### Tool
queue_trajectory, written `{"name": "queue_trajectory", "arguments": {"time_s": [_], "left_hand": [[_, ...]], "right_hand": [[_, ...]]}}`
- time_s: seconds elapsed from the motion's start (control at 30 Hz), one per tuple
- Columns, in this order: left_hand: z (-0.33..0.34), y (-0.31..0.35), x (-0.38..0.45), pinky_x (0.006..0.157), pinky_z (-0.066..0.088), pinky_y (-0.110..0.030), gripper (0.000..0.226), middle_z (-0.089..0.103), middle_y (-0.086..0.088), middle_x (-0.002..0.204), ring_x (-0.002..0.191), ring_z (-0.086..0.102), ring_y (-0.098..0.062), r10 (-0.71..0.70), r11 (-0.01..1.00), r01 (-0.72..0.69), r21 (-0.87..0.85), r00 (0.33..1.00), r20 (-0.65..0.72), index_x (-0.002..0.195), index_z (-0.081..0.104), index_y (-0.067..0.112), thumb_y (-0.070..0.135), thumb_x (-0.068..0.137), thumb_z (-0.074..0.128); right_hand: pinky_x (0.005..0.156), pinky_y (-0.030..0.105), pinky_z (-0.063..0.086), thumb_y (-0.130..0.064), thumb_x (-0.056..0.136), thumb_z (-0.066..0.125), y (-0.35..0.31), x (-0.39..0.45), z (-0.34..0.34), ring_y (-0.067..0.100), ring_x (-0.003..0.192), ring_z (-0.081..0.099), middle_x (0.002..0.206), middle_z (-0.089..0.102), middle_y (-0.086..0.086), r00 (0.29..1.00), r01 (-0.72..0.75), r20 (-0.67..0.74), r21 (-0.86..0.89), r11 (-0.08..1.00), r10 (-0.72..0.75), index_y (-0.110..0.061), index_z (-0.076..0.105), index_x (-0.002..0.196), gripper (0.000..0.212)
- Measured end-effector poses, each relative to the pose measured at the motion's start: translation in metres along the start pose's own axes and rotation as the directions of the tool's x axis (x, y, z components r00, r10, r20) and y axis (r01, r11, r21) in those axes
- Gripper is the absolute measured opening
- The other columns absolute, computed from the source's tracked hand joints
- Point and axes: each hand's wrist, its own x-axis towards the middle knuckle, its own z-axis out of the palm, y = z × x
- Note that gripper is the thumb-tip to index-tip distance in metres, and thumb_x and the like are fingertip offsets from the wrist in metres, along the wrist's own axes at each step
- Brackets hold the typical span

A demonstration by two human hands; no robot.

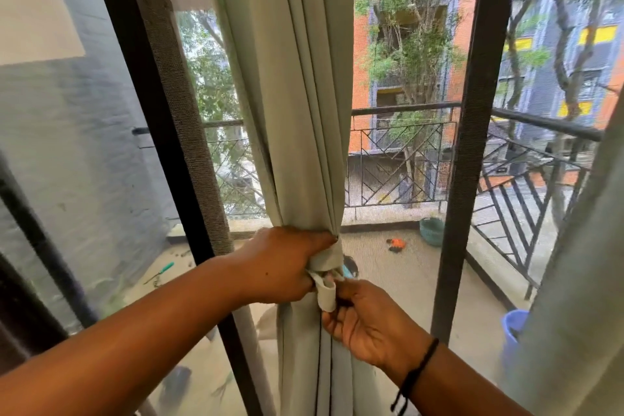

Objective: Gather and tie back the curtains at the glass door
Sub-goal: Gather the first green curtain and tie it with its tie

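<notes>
No legible text — no labels, brands, numbers.

Dark door frame (472,132) uprights at 9 and 2 o'clock, mesh screen (405,61) between. Balcony floor (398,277) beyond, metal railing (401,162) with diagonal bars at 1 o'clock. Grey painted wall (77,152) at 9 o'clock. Orange building (361,78) and trees (415,44) at 12 o'clock. Blue bucket (513,331) at 4 o'clock, green basket (431,230) at 2 o'clock. Daylight.

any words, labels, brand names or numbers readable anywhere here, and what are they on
None can be read.
The pale green curtain, its tie strip and the black wristband show no print.
The yellow panels on the grey building outside are blurred; if they carry text, it cannot be read.
The blue bucket shows no label.
</notes>
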Motion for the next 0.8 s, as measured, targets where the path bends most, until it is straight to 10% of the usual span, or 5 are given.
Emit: {"name": "queue_trajectory", "arguments": {"time_s": [0.33, 0.5, 0.77, 0.8], "left_hand": [[-0.006, 0.01, -0.001, 0.092, 0.041, -0.024, 0.068, 0.031, 0.004, 0.125, 0.111, 0.05, -0.023, 0.056, 0.992, -0.05, -0.119, 0.997, 0.049, 0.141, 0.032, 0.036, 0.022, 0.081, 0.061], [-0.02, -0.004, 0.002, 0.097, 0.044, -0.026, 0.057, 0.051, -0.005, 0.134, 0.118, 0.054, -0.024, 0.189, 0.961, -0.161, -0.227, 0.976, 0.105, 0.137, 0.047, 0.021, 0.026, 0.084, 0.066], [-0.03, -0.003, 0.011, 0.05, 0.055, -0.027, 0.016, 0.059, -0.019, 0.104, 0.078, 0.068, -0.038, -0.081, 0.739, 0.056, -0.671, 0.997, -0.006, 0.096, 0.063, 0.011, 0.023, 0.095, 0.052], [-0.028, -0.004, 0.011, 0.046, 0.054, -0.027, 0.014, 0.057, -0.016, 0.104, 0.075, 0.066, -0.036, -0.091, 0.697, 0.177, -0.695, 0.983, 0.159, 0.095, 0.062, 0.014, 0.021, 0.097, 0.051]], "right_hand": [[0.062, 0.028, 0.057, -0.018, 0.066, 0.077, 0.002, -0.003, 0.001, 0.019, 0.073, 0.071, 0.091, 0.073, 0.012, 0.946, 0.256, 0.187, 0.078, 0.963, -0.267, -0.014, 0.078, 0.088, 0.022], [0.078, 0.035, 0.058, -0.012, 0.057, 0.087, -0.014, -0.005, -0.012, 0.031, 0.099, 0.068, 0.114, 0.066, 0.022, 0.885, 0.275, 0.359, 0.116, 0.955, -0.298, 0.0, 0.07, 0.105, 0.052], [0.057, 0.03, 0.058, 0.009, 0.074, 0.06, -0.011, -0.001, 0.009, 0.023, 0.063, 0.068, 0.08, 0.066, 0.019, 0.917, 0.391, 0.015, 0.16, 0.906, -0.398, -0.01, 0.05, 0.085, 0.024], [0.056, 0.03, 0.057, 0.01, 0.074, 0.06, -0.012, 0.0, 0.01, 0.023, 0.06, 0.066, 0.079, 0.064, 0.018, 0.914, 0.402, -0.017, 0.174, 0.899, -0.406, -0.012, 0.046, 0.083, 0.027]]}}
